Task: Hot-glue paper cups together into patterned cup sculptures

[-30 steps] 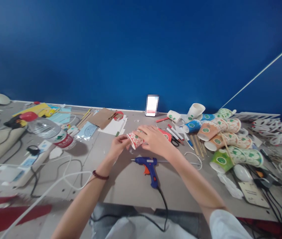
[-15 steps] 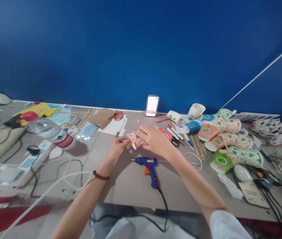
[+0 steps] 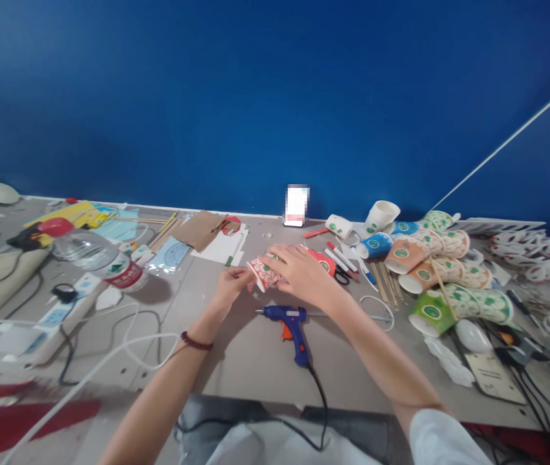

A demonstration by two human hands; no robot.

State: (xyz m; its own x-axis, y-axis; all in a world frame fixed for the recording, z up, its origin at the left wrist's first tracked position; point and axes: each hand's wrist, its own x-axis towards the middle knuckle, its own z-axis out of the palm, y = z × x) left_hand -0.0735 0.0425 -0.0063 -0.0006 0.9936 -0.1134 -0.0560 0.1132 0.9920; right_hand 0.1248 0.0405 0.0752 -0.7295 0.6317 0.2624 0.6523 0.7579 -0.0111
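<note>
A red-and-white patterned paper cup (image 3: 264, 276) lies on its side above the tabletop, its open end toward the left. Over it from the right curls my right hand (image 3: 300, 272), gripping the cup with bent fingers. At the cup's left end, the fingers of my left hand (image 3: 231, 284) are pinched together on its edge, where a small red patterned flap shows below them. Part of the cup's red far end sticks out beyond my right hand. Close below both hands rests a blue hot glue gun (image 3: 291, 316) with an orange trigger, its nozzle pointing left.
Several paper cups (image 3: 403, 253) are piled on the right, with wooden sticks (image 3: 385, 284), markers (image 3: 345, 258) and scissors (image 3: 342, 277) nearby. A lit phone (image 3: 296, 205) leans on the blue wall. On the left are a water bottle (image 3: 103, 258), a power strip (image 3: 64, 316) and looping cables.
</note>
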